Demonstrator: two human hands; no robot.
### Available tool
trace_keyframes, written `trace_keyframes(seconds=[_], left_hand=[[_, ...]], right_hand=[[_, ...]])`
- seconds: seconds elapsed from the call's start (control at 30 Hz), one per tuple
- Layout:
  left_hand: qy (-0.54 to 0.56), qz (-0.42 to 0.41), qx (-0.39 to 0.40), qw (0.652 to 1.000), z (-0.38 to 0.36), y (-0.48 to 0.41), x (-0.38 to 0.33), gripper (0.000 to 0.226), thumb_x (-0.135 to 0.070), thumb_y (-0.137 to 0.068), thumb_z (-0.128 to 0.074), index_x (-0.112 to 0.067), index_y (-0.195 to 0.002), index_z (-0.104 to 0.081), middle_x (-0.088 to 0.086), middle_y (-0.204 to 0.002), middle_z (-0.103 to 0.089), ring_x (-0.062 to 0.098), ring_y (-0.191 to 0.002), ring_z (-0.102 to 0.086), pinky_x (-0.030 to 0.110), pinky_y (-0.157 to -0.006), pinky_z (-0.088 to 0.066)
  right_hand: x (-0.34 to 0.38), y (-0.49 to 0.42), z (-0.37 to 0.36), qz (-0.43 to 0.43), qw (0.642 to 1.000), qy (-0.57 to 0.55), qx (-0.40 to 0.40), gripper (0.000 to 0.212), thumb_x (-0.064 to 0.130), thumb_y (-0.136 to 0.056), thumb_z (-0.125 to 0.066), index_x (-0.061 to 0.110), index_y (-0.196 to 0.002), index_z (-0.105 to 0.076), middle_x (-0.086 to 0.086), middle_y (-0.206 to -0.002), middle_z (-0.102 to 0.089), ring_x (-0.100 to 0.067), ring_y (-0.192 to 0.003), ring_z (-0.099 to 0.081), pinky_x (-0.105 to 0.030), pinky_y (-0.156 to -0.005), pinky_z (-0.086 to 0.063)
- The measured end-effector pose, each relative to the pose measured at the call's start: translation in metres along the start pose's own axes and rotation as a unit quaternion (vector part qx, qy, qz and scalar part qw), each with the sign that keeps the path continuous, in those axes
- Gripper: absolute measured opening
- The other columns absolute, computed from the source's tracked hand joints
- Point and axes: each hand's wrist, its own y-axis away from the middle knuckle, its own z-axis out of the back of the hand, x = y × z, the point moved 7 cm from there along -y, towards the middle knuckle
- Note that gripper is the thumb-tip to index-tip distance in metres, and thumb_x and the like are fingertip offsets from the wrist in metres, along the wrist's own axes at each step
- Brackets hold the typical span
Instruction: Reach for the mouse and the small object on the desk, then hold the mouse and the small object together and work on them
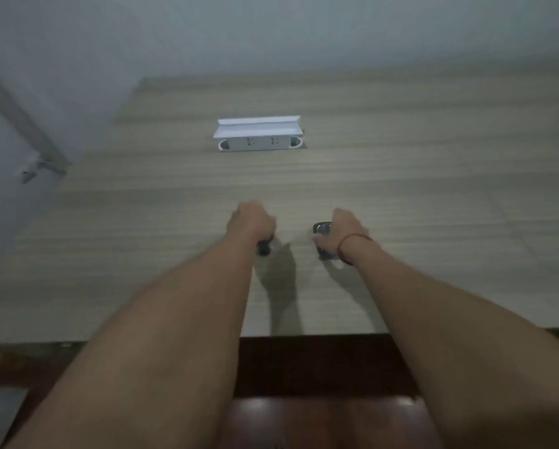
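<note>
Dark handle (264,247) gripped in left hand (251,220); dark shiny object (321,229), blurred, clutched in right hand (346,228), both just above pale wood-grain bench (433,196). White socket box (258,134) with raised lid set farther back. Grey wall (271,34) behind; red-brown chair (320,419) below.

Two hands, a left hand (251,222) and a right hand (345,229), show at centre frame; each holds one dark object (264,248) (320,227). One white socket box (258,133) sits above centre.
</note>
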Motion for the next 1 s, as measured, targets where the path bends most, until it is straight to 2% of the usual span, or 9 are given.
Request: trace_keyframes(seconds=[0.13,0.23,0.37,0.43,0.5,0.63,0.77,0.9,1.0], left_hand=[[0.052,0.032,-0.016,0.998,-0.042,-0.006,0.031,0.048,-0.037,-0.092,-0.052,-0.01,-0.131,-0.052,0.016,-0.139,-0.048,0.035,-0.128,-0.047,0.039,-0.103,-0.042],[0.083,0.05,-0.049,0.994,-0.061,-0.008,0.043,0.061,-0.045,-0.091,-0.054,-0.005,-0.136,-0.042,0.017,-0.141,-0.042,0.035,-0.132,-0.041,0.042,-0.103,-0.039],[0.102,0.048,-0.118,0.987,-0.072,-0.013,0.051,0.066,-0.05,-0.088,-0.055,-0.004,-0.134,-0.044,0.016,-0.139,-0.042,0.034,-0.131,-0.04,0.041,-0.102,-0.039],[0.116,0.045,-0.146,0.981,-0.078,-0.016,0.054,0.063,-0.05,-0.088,-0.056,-0.004,-0.13,-0.049,0.016,-0.136,-0.045,0.034,-0.129,-0.042,0.041,-0.1,-0.04],[0.13,0.048,-0.173,0.975,-0.083,-0.017,0.058,0.06,-0.049,-0.087,-0.058,-0.004,-0.126,-0.052,0.017,-0.134,-0.047,0.034,-0.126,-0.045,0.041,-0.099,-0.041],[0.163,0.044,-0.215,0.962,-0.088,-0.014,0.066,0.053,-0.043,-0.086,-0.063,-0.003,-0.121,-0.057,0.018,-0.131,-0.054,0.036,-0.121,-0.053,0.041,-0.097,-0.044],[0.194,-0.026,-0.249,0.949,-0.097,0.013,0.068,0.041,-0.04,-0.088,-0.062,-0.006,-0.109,-0.058,0.014,-0.116,-0.064,0.035,-0.109,-0.06,0.039,-0.087,-0.046],[0.276,-0.08,-0.251,0.924,-0.099,0.042,0.073,0.035,-0.036,-0.087,-0.064,-0.008,-0.105,-0.059,0.013,-0.111,-0.066,0.032,-0.104,-0.061,0.038,-0.085,-0.048],[0.288,-0.116,-0.252,0.917,-0.091,0.051,0.07,0.031,-0.031,-0.086,-0.067,-0.004,-0.099,-0.063,0.016,-0.102,-0.067,0.032,-0.097,-0.062,0.037,-0.082,-0.05]], right_hand=[[-0.027,-0.005,-0.038,-0.046,0.998,-0.048,-0.007,0.099,0.052,-0.067,-0.077,0.007,-0.139,-0.026,-0.015,-0.142,-0.036,-0.032,-0.13,-0.037,-0.042,-0.105,-0.035],[-0.037,-0.007,-0.061,-0.058,0.994,-0.087,-0.025,0.106,0.057,-0.059,-0.078,0.009,-0.137,-0.026,-0.013,-0.139,-0.04,-0.031,-0.127,-0.04,-0.041,-0.103,-0.036],[-0.039,-0.011,-0.073,-0.075,0.99,-0.067,-0.095,0.114,0.061,-0.064,-0.074,0.008,-0.145,-0.014,-0.014,-0.145,-0.034,-0.032,-0.133,-0.031,-0.043,-0.109,-0.028],[-0.043,-0.014,-0.074,-0.08,0.98,-0.101,-0.15,0.106,0.053,-0.07,-0.074,0.007,-0.145,-0.014,-0.014,-0.145,-0.036,-0.031,-0.133,-0.031,-0.043,-0.109,-0.025],[-0.047,-0.016,-0.076,-0.078,0.968,-0.127,-0.201,0.092,0.046,-0.073,-0.073,0.008,-0.141,-0.025,-0.012,-0.139,-0.043,-0.03,-0.129,-0.037,-0.042,-0.107,-0.027],[-0.053,-0.011,-0.085,-0.033,0.949,-0.168,-0.264,0.067,0.044,-0.069,-0.074,0.012,-0.121,-0.046,-0.009,-0.12,-0.057,-0.029,-0.115,-0.049,-0.041,-0.101,-0.037],[-0.055,0.008,-0.099,0.013,0.95,-0.204,-0.237,0.064,0.045,-0.066,-0.077,0.015,-0.116,-0.051,-0.007,-0.114,-0.059,-0.026,-0.104,-0.055,-0.042,-0.091,-0.049],[-0.053,0.032,-0.1,0.027,0.956,-0.19,-0.22,0.069,0.046,-0.062,-0.079,0.016,-0.118,-0.053,-0.008,-0.117,-0.059,-0.027,-0.107,-0.055,-0.04,-0.092,-0.047],[-0.051,0.036,-0.105,0.033,0.958,-0.197,-0.207,0.068,0.045,-0.062,-0.081,0.017,-0.117,-0.052,-0.006,-0.115,-0.06,-0.026,-0.104,-0.055,-0.038,-0.09,-0.047]])
